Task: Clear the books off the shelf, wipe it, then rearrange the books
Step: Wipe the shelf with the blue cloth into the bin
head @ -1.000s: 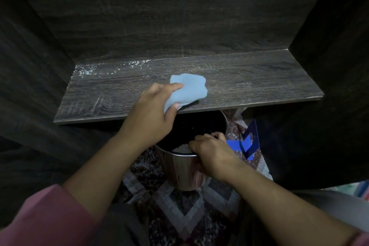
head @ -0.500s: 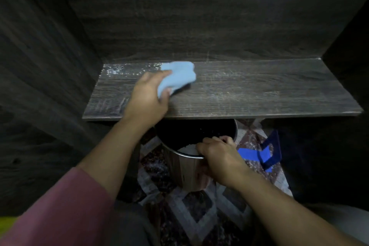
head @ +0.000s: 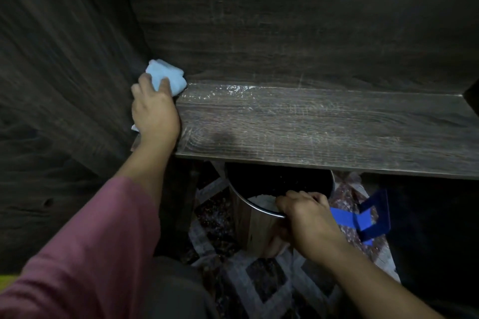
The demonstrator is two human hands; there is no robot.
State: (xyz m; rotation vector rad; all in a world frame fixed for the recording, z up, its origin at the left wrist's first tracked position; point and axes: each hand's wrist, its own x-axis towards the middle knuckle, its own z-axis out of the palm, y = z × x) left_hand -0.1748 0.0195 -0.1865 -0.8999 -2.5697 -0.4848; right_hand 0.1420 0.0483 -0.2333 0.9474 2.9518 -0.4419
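Obs.: shelf (head: 311,127) bare of books; none in view anywhere. Judged stage: wiping, with clearing done and rearranging not begun.

Left hand (head: 155,111): at the shelf's rear left corner, fingers bent over a bunched light-blue cloth (head: 167,76) and pressing it into the angle where the shelf meets the back and side panels. Thumb hidden. A scrap of cloth shows under the heel of the hand, so most of the wad lies beneath the palm.

Right hand (head: 308,215): below the shelf's front edge, fingers hooked over the rim of a metal bin (head: 255,228), holding it under the edge. Something pale lies inside.

Residue: white dust (head: 228,90) along the rear of the shelf, just right of the cloth, plus faint streaks towards the shelf's middle.

Handling (judgement): the cloth is soft, light and limp, and will fold under a fingertip pinch. It is best held flat under the palm with the fingers spread. The shelf looks like rigid laminate and should take firm pressure. The dust is loose and should be swept towards the front edge, over the bin.

Other: blue bookend (head: 363,217) on the patterned rug (head: 259,290) below the shelf, just beside the bin.
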